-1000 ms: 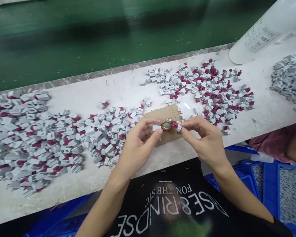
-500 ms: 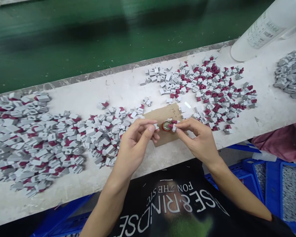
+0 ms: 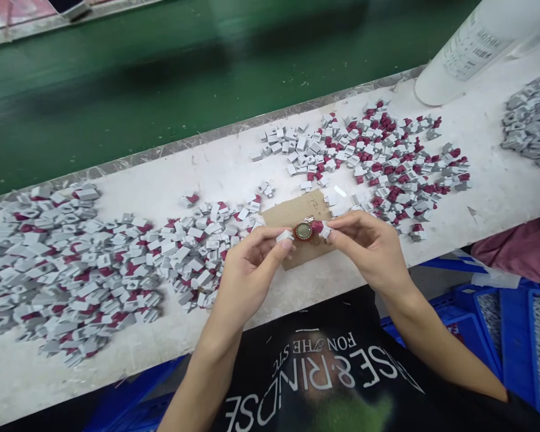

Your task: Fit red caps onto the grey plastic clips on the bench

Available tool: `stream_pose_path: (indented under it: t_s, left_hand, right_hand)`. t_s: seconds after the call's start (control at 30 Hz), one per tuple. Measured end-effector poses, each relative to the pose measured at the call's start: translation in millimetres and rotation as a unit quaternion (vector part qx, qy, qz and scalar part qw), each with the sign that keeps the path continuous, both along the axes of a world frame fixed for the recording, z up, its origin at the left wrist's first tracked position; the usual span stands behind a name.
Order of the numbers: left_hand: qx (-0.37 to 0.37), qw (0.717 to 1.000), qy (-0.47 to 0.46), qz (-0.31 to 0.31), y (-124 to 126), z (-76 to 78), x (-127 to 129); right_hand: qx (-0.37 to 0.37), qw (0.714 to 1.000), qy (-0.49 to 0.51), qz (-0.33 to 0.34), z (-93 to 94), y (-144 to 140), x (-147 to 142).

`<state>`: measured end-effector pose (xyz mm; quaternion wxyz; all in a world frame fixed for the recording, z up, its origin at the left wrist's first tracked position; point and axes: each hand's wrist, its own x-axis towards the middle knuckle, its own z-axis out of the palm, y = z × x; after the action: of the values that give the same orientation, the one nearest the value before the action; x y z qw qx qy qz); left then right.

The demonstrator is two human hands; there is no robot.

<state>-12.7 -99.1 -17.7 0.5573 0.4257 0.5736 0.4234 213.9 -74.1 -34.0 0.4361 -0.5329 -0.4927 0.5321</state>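
Note:
Between thumb and fingers, my left hand [image 3: 254, 264] pinches a small grey plastic piece [image 3: 285, 236]. My right hand [image 3: 369, 246] is closed on a grey-and-maroon plastic piece [image 3: 320, 228], its maroon end pointing left. That end is beside a round metal-rimmed cap [image 3: 303, 231] with a reddish edge, which rests on a brown cardboard sheet [image 3: 306, 257]. Droplets dot the cardboard's far part. Left of my hands spreads a large heap of grey-and-maroon pieces [image 3: 94, 264]. A second heap of such pieces [image 3: 382, 156] lies beyond my right hand.
A white bottle with printed label [image 3: 459, 60] stands at the back right, near a pile of grey pieces [image 3: 533, 123]. Beyond the table's far edge runs a green surface [image 3: 162, 78]. Blue crates [image 3: 515, 336] sit below at the right, beside a person's maroon sleeve [image 3: 517, 249].
The view has shifted slightly. My left hand has turned so its grey piece shows more fully. The piece in my right hand has moved slightly right, relative to the cap.

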Motion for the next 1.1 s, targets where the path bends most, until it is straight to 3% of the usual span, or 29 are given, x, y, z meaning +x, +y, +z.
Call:
stream_pose_path:
  t_s: [0.1, 0.2, 0.6, 0.9, 1.1]
  left_hand:
    - [0.027, 1.0, -0.001, 0.005, 8.4, 0.0, 8.1]
    - [0.01, 0.998, -0.068, -0.005, 16.8, 2.0, 17.4]
    - [0.003, 0.989, -0.149, -0.011, 26.3, -2.9, 23.1]
    - [0.022, 0.99, -0.136, -0.031, 27.1, -0.1, 27.1]
    - [0.048, 0.995, -0.058, -0.065, 27.2, 1.2, 21.0]
  right_hand:
    - [-0.031, 0.997, 0.075, -0.015, 2.0, 4.3, 0.1]
    - [-0.057, 0.99, 0.126, -0.024, 5.0, 7.3, -1.3]
    - [-0.036, 0.99, 0.132, -0.028, 4.2, 9.3, -3.7]
    - [-0.043, 0.989, 0.144, -0.005, 10.3, 11.2, -4.1]
    - [-0.048, 0.992, 0.112, 0.043, 10.3, 14.8, 1.1]
